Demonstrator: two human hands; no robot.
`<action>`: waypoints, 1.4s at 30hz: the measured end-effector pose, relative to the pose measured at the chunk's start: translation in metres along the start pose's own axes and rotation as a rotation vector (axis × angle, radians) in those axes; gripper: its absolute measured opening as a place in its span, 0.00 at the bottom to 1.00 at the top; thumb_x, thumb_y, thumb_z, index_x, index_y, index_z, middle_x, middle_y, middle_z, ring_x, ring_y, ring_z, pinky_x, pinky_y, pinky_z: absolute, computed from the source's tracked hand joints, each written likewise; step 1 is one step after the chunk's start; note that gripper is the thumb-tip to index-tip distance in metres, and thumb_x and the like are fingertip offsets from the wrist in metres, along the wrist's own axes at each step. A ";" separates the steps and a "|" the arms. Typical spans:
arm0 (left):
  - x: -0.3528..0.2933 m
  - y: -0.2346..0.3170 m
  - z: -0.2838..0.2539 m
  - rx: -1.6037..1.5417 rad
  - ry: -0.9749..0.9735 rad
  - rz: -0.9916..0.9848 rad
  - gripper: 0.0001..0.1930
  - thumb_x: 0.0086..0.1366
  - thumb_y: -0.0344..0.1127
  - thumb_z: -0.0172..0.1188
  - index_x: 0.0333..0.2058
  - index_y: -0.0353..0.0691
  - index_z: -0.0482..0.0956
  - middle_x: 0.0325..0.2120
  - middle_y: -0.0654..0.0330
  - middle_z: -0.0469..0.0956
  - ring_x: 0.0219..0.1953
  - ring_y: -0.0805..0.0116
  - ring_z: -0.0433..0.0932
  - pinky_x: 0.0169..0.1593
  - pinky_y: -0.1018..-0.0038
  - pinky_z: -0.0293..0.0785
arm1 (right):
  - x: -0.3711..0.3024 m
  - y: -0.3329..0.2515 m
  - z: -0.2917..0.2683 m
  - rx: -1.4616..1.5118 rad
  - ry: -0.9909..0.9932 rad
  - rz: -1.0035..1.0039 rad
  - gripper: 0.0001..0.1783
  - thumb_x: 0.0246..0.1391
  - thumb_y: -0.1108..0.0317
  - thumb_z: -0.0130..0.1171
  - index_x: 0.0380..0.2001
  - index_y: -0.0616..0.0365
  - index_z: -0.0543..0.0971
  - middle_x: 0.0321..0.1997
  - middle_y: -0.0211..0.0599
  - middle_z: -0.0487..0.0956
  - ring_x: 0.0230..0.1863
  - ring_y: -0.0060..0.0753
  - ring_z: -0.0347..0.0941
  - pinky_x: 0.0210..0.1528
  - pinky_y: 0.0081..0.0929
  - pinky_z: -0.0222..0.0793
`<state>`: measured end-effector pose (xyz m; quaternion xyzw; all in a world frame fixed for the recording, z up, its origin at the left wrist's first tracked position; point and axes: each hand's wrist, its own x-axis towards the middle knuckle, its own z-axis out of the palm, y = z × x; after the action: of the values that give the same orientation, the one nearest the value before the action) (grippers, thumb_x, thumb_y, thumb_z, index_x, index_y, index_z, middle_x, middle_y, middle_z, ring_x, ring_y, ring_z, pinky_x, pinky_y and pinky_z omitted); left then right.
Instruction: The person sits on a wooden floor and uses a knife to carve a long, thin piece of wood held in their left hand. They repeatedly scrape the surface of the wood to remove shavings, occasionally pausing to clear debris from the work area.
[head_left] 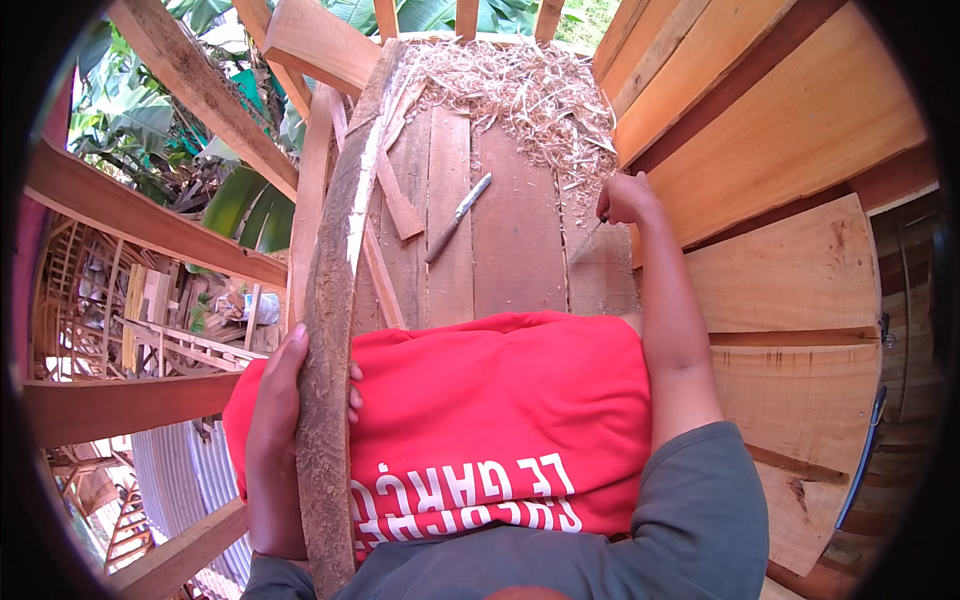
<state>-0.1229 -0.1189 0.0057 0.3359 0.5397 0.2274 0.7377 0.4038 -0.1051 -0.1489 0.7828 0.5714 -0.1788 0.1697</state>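
Observation:
My left hand [283,385] is wrapped around a long wooden plank [325,330]. The plank's rough brown edge faces up, and it runs from beside my body to the far end of the floor. A pale freshly cut strip shows along its upper half. Off to the right, my right hand [628,200] is closed on a thin pointed tool [587,243] with a dark handle. Its slim shaft slants down over the floorboards; its exact kind is unclear. Between my hands a knife-like tool [458,218] with a dark handle and metal blade lies on the boards.
Curly wood shavings [520,95] are heaped at the far end of the plank floor [515,240]. A plank wall [770,130] stands at the right. Offcut strips [398,200] lie beside the plank. Beams [150,225] frame an open left side. Red cloth [500,400] covers my lap.

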 end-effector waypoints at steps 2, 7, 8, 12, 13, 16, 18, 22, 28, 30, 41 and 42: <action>0.000 0.002 0.001 0.002 -0.002 0.007 0.22 0.78 0.50 0.39 0.49 0.34 0.68 0.27 0.48 0.78 0.21 0.60 0.80 0.22 0.69 0.80 | 0.004 0.000 -0.001 -0.119 -0.165 0.006 0.15 0.40 0.73 0.75 0.34 0.41 0.90 0.35 0.26 0.88 0.41 0.30 0.84 0.48 0.33 0.73; 0.000 0.002 0.002 0.024 -0.039 -0.001 0.22 0.78 0.49 0.38 0.48 0.33 0.69 0.27 0.48 0.78 0.21 0.61 0.80 0.23 0.70 0.80 | 0.034 0.029 0.009 0.010 -0.165 0.002 0.17 0.41 0.77 0.72 0.35 0.43 0.90 0.35 0.28 0.88 0.41 0.30 0.84 0.46 0.30 0.76; 0.000 0.003 0.003 0.029 -0.040 0.004 0.22 0.78 0.49 0.38 0.47 0.33 0.69 0.27 0.48 0.78 0.21 0.61 0.80 0.23 0.70 0.80 | 0.043 0.039 0.009 0.053 -0.169 0.027 0.19 0.40 0.77 0.73 0.36 0.42 0.90 0.35 0.28 0.88 0.40 0.29 0.84 0.43 0.28 0.78; -0.001 -0.001 0.000 0.050 -0.020 0.001 0.23 0.77 0.52 0.40 0.47 0.35 0.69 0.26 0.49 0.78 0.20 0.60 0.79 0.22 0.68 0.79 | 0.057 0.058 0.004 0.185 -0.115 0.096 0.20 0.40 0.79 0.71 0.37 0.41 0.90 0.35 0.30 0.88 0.39 0.30 0.85 0.42 0.27 0.80; -0.001 -0.001 0.001 0.049 -0.017 0.002 0.23 0.77 0.52 0.40 0.47 0.35 0.70 0.26 0.49 0.78 0.20 0.60 0.79 0.22 0.68 0.79 | 0.061 0.062 0.002 0.286 -0.065 0.138 0.21 0.39 0.79 0.72 0.36 0.39 0.90 0.36 0.33 0.88 0.40 0.33 0.84 0.43 0.30 0.79; -0.002 0.004 0.007 0.048 -0.009 -0.001 0.22 0.78 0.50 0.38 0.47 0.33 0.70 0.26 0.49 0.78 0.21 0.61 0.80 0.23 0.69 0.79 | 0.061 0.076 0.006 0.068 0.129 0.012 0.21 0.41 0.79 0.70 0.36 0.35 0.90 0.35 0.36 0.87 0.39 0.36 0.83 0.45 0.31 0.77; -0.001 0.006 0.009 0.049 -0.015 -0.005 0.22 0.78 0.49 0.37 0.47 0.33 0.70 0.27 0.49 0.78 0.21 0.61 0.80 0.23 0.69 0.79 | 0.065 0.086 0.012 0.065 0.162 0.043 0.20 0.42 0.77 0.69 0.36 0.33 0.90 0.34 0.36 0.87 0.39 0.37 0.82 0.45 0.32 0.75; -0.003 0.006 0.008 0.048 0.011 -0.011 0.22 0.78 0.48 0.37 0.47 0.33 0.70 0.27 0.49 0.78 0.21 0.61 0.80 0.23 0.70 0.79 | 0.048 0.049 -0.001 -0.204 0.508 0.077 0.17 0.44 0.72 0.67 0.35 0.32 0.90 0.33 0.32 0.87 0.39 0.36 0.82 0.44 0.34 0.72; 0.002 0.002 0.004 0.066 -0.012 -0.008 0.22 0.78 0.50 0.39 0.47 0.34 0.69 0.26 0.49 0.78 0.20 0.61 0.80 0.22 0.69 0.79 | 0.040 0.041 -0.024 -0.183 0.223 -0.109 0.16 0.44 0.70 0.68 0.37 0.33 0.90 0.36 0.31 0.87 0.38 0.35 0.83 0.44 0.35 0.72; 0.003 0.002 0.003 0.064 -0.021 -0.002 0.23 0.78 0.52 0.40 0.47 0.35 0.69 0.26 0.50 0.78 0.20 0.61 0.79 0.22 0.68 0.79 | 0.045 0.037 -0.017 -0.034 -0.075 -0.267 0.20 0.41 0.72 0.72 0.39 0.36 0.89 0.35 0.27 0.87 0.38 0.34 0.83 0.45 0.34 0.75; 0.000 0.001 0.003 0.056 -0.002 -0.001 0.22 0.78 0.51 0.39 0.47 0.35 0.69 0.26 0.49 0.78 0.20 0.60 0.80 0.22 0.68 0.79 | 0.037 0.020 -0.052 0.031 0.341 -0.024 0.16 0.45 0.68 0.68 0.39 0.38 0.89 0.35 0.29 0.87 0.38 0.34 0.82 0.39 0.33 0.75; 0.000 0.001 0.003 0.054 -0.002 0.001 0.22 0.78 0.51 0.39 0.47 0.35 0.69 0.26 0.49 0.78 0.20 0.60 0.80 0.22 0.68 0.79 | 0.039 0.014 -0.051 -0.010 0.205 -0.157 0.16 0.44 0.68 0.68 0.40 0.38 0.89 0.35 0.29 0.87 0.38 0.34 0.82 0.39 0.33 0.75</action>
<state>-0.1203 -0.1191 0.0065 0.3560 0.5447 0.2128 0.7289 0.4327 -0.0528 -0.1221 0.7491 0.6460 -0.1076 0.0996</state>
